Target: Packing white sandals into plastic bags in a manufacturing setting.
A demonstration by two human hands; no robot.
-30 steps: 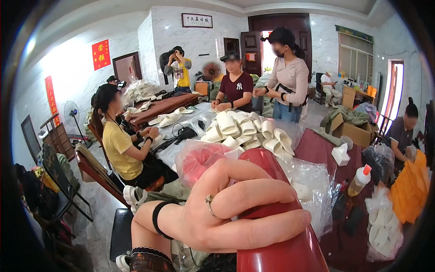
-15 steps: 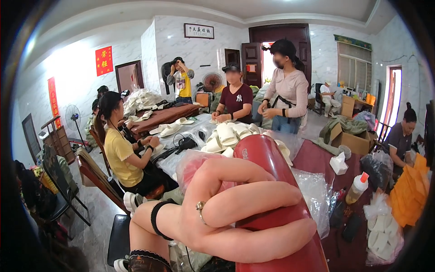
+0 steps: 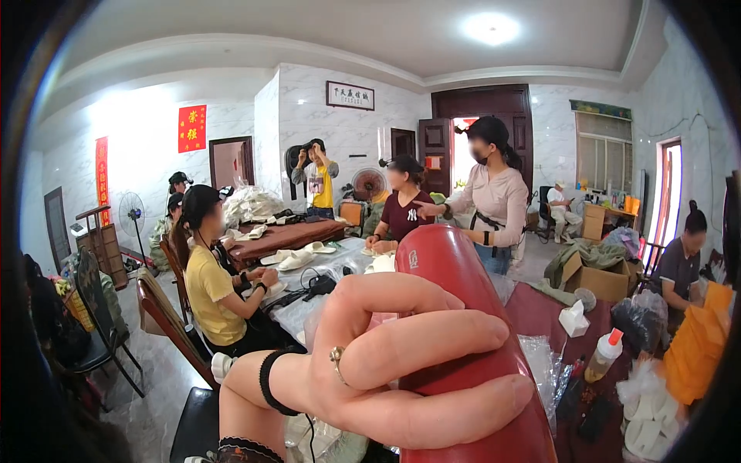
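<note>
A left hand wraps a glossy red cylinder close to the camera, its long axis tilting up and away. The right hand is unseen. A squeeze bottle stands upright on the table.

This is a small workshop set up in a marble-walled room. Several people sit or stand around long tables heaped with pale slippers, plastic bags and glue bottles. Cardboard boxes stand at the far right, a standing fan at the left.
</note>
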